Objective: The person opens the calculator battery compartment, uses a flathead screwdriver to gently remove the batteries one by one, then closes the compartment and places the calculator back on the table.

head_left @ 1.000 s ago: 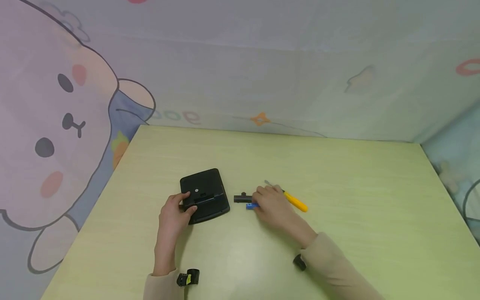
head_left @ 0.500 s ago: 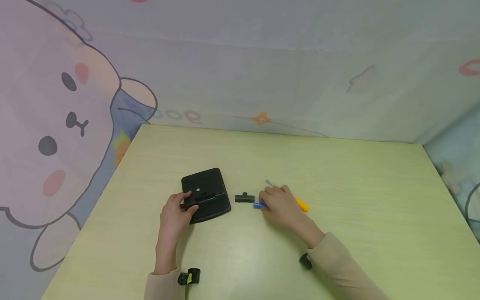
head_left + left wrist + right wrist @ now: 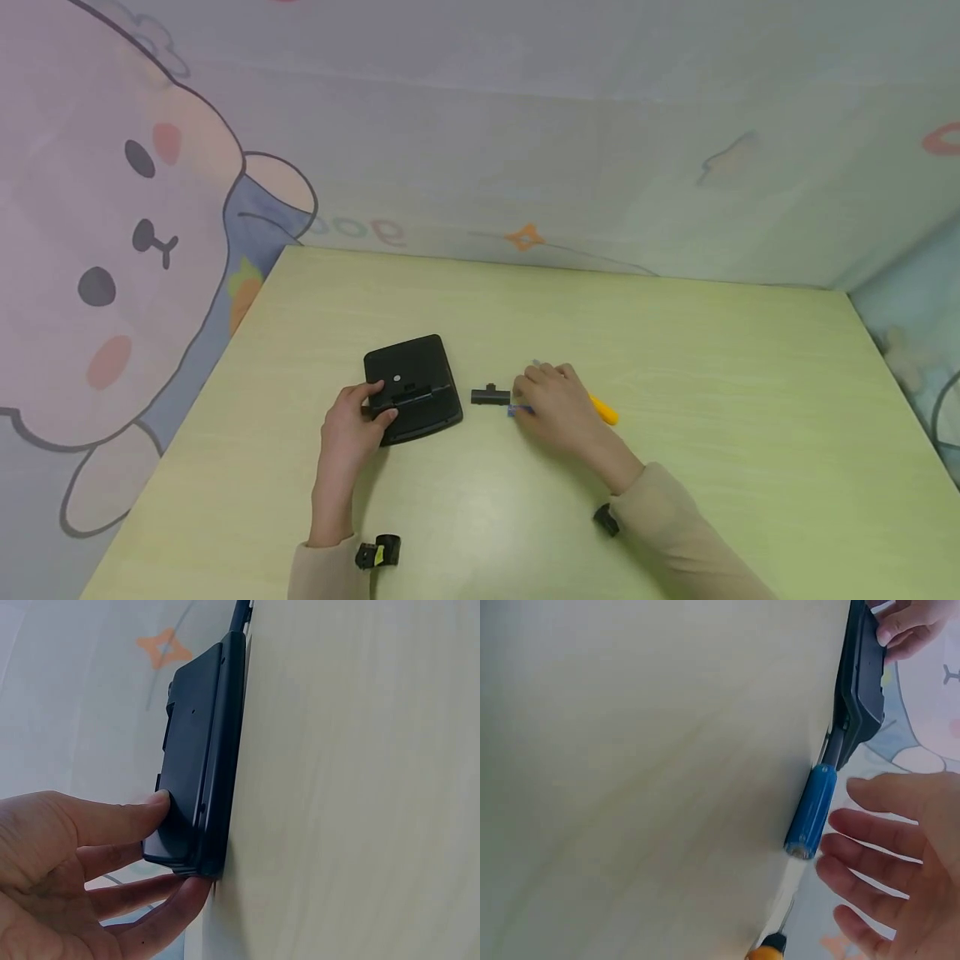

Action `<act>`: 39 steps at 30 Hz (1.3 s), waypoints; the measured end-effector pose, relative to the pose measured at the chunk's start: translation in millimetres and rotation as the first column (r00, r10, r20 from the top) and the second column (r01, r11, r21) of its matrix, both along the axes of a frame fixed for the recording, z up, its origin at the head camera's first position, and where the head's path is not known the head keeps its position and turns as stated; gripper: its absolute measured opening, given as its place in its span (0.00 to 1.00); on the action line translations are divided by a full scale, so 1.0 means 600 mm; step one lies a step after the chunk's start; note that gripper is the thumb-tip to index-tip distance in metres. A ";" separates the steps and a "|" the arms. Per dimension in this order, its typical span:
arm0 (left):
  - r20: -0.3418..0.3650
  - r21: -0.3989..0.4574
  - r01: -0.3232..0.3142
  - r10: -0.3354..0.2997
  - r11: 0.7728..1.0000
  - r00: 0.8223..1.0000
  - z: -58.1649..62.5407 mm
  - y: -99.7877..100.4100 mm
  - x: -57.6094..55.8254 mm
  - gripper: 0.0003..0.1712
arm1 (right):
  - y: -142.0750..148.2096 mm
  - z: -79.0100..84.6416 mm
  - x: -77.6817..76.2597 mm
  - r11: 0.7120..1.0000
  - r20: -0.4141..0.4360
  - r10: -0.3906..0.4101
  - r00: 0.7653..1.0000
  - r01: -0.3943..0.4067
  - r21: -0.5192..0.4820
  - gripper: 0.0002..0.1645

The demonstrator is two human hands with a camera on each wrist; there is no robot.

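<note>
Your left hand (image 3: 351, 432) grips the near-left corner of the flat black device (image 3: 414, 387), thumb on top and fingers curled under its edge, as the left wrist view (image 3: 90, 877) shows plainly against the case (image 3: 196, 772). The device lies flat on the pale green table (image 3: 675, 350), a little left of centre.

Your right hand (image 3: 557, 402) sits at three o'clock from the device, fingers spread and relaxed, holding nothing. In the right wrist view the fingers (image 3: 885, 847) hover just beside the blue cylinder (image 3: 811, 811), apart from it, not touching. From the head view that blue cylinder (image 3: 516, 410) peeks out at the hand's nine o'clock edge. Just beside it, toward the device, lies a small black T-shaped part (image 3: 490, 396).

Behind your right hand, at its three o'clock, the yellow-handled screwdriver (image 3: 604, 410) rests on the table; its handle end (image 3: 763, 949) shows at the wrist view's bottom edge.
</note>
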State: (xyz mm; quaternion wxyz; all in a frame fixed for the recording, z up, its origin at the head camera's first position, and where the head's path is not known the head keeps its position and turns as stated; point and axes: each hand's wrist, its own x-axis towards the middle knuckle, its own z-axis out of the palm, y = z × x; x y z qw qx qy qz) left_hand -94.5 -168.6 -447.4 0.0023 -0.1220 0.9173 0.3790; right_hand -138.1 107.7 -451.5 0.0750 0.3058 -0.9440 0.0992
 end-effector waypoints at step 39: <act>0.005 -0.005 -0.024 0.024 1.000 1.000 0.001 0.001 -0.003 0.28 | -0.081 0.015 -0.032 0.989 0.058 -0.028 0.998 0.036 -0.140 0.02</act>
